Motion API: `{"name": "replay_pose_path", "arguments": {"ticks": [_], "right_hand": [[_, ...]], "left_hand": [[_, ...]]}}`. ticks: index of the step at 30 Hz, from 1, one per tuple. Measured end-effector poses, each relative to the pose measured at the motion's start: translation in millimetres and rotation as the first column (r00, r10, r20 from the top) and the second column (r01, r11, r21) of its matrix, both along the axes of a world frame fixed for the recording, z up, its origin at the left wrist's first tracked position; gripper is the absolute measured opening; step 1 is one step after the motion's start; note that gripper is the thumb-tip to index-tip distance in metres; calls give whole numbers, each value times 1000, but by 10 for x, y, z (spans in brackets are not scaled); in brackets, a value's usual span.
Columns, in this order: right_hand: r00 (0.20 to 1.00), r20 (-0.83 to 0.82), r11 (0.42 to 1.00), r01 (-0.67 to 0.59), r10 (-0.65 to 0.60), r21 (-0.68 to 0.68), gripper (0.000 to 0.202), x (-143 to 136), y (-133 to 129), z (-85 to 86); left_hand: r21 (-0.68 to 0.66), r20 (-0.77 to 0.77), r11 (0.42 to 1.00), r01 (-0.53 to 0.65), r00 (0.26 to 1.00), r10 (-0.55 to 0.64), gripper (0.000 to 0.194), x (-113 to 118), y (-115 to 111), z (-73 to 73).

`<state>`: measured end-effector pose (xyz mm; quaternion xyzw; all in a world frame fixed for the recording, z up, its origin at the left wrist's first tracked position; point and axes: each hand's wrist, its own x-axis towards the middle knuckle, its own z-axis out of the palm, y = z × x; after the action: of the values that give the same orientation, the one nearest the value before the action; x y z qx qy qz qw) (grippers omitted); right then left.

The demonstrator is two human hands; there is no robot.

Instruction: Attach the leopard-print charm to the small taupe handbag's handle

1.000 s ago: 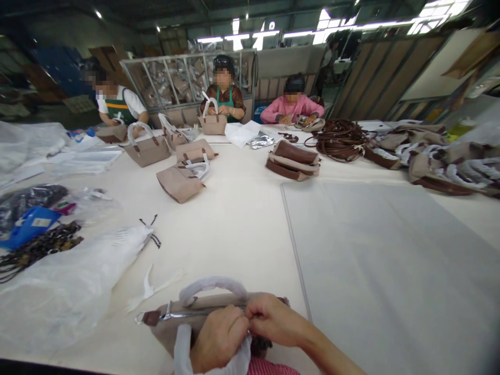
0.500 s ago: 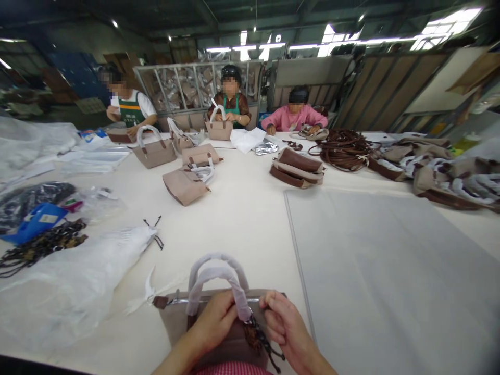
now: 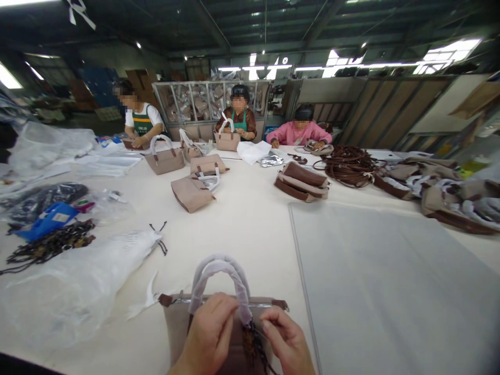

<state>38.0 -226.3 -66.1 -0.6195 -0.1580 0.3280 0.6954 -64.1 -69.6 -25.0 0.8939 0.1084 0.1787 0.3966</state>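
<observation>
A taupe handbag (image 3: 177, 325) with brown zipper-end tabs stands on the table close in front of me. Its two arched handles (image 3: 221, 266) are wrapped in whitish paper. A brown tassel with black cords (image 3: 249, 341) hangs by the right foot of the front handle. My left hand (image 3: 211, 330) is closed, its fingertips at the inner side of that handle; whatever they pinch is hidden. Just right of the tassel, my right hand (image 3: 287, 336) is curled with thumb and forefinger together. Anything between them is too small to make out.
A white drawstring bag (image 3: 89, 271) and black cord tassels (image 3: 50, 242) lie at left. A grey sheet (image 3: 383, 281) covers the right side. Several handbags (image 3: 193, 192) and coiled brown straps (image 3: 351, 166) lie farther back. Across the table, co-workers (image 3: 240, 122) handle bags.
My head view has tilted up slightly. My left hand has turned, its back now more upward, and risen beside the handle. My right hand has shifted slightly, uncovering the bag's right tab.
</observation>
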Motion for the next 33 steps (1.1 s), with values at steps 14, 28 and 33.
{"name": "replay_pose_path", "arguments": {"ticks": [14, 28, 33], "right_hand": [[951, -276, 970, 189, -142, 151, 46, -29, -66, 103], [938, -324, 992, 113, -125, -58, 55, 88, -129, -206], [948, -310, 997, 64, -71, -32, 51, 19, -30, -204]], "left_hand": [[-550, -92, 817, 172, 960, -263, 19, 159, -257, -116], [-816, -238, 566, -115, 960, -149, 30, 172, -316, -245], [-801, -250, 587, -118, 957, -150, 24, 177, -373, -241]]}}
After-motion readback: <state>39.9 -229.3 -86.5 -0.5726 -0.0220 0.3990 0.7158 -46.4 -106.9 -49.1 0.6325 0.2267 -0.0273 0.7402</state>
